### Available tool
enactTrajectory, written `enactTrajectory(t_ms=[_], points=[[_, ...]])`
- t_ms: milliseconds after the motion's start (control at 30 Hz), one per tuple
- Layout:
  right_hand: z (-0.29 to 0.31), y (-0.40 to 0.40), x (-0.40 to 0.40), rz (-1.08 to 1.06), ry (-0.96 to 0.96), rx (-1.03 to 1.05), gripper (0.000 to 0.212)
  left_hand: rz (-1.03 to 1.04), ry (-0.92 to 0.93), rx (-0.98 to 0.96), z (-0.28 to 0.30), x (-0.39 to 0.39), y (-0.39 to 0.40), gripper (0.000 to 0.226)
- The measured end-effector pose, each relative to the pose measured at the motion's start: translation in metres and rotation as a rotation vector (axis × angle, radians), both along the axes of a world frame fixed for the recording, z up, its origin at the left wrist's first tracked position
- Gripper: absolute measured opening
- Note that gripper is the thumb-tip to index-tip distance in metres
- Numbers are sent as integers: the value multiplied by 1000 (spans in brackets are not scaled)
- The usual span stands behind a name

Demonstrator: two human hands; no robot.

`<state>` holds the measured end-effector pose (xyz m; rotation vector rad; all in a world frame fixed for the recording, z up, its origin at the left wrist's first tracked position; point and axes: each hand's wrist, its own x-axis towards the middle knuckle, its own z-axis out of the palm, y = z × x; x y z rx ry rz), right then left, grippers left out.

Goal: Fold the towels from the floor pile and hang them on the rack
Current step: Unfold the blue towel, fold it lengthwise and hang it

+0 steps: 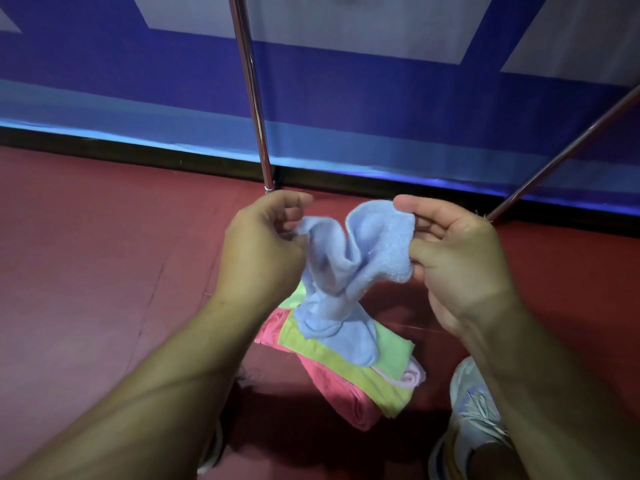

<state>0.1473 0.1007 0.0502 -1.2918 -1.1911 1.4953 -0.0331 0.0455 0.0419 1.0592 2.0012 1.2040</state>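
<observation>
Blue towel [349, 268] hanging lengthwise downward

Between my left hand [266, 244] and right hand [453, 258] the bunched blue towel [349, 271] fills the gap. Below it the towel pile [349, 372] covers the red floor [104, 254]; open floor stretches wide to my left. Ahead, the upright rack pole [254, 109] stands just beyond my left hand, a slanted pole [568, 150] crosses at right, and the blue wall [381, 98] closes the far side. My shoe [474, 407] sits near the pile's right.
</observation>
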Motion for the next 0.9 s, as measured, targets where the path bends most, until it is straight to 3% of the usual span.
enactTrajectory(t_ms=[133,300,467,633,700,800,833,900], points=[[-6,-3,-2,27,-111,43,49,64,89,37,-1,-1,-1,22],[-4,-4,-5,27,-80,12,36,-69,205,-11,-2,0,-2,34],[3,-3,-6,15,8,-43,30,-245,670,-54,0,-11,-9,52],[1,-5,-6,73,-52,-47,39,-376,836,-230,-11,-24,-9,28],[1,-7,-6,84,-62,-59,47,-404,831,-300,-13,-23,-8,22],[5,-8,-5,93,-78,-53,53,-354,678,-288,-10,-17,-9,26],[7,-8,-5,95,-72,-59,50,-306,572,-271,-9,-13,-9,23],[9,-8,-6,115,5,-105,37,-215,182,-268,-5,-7,-6,33]])
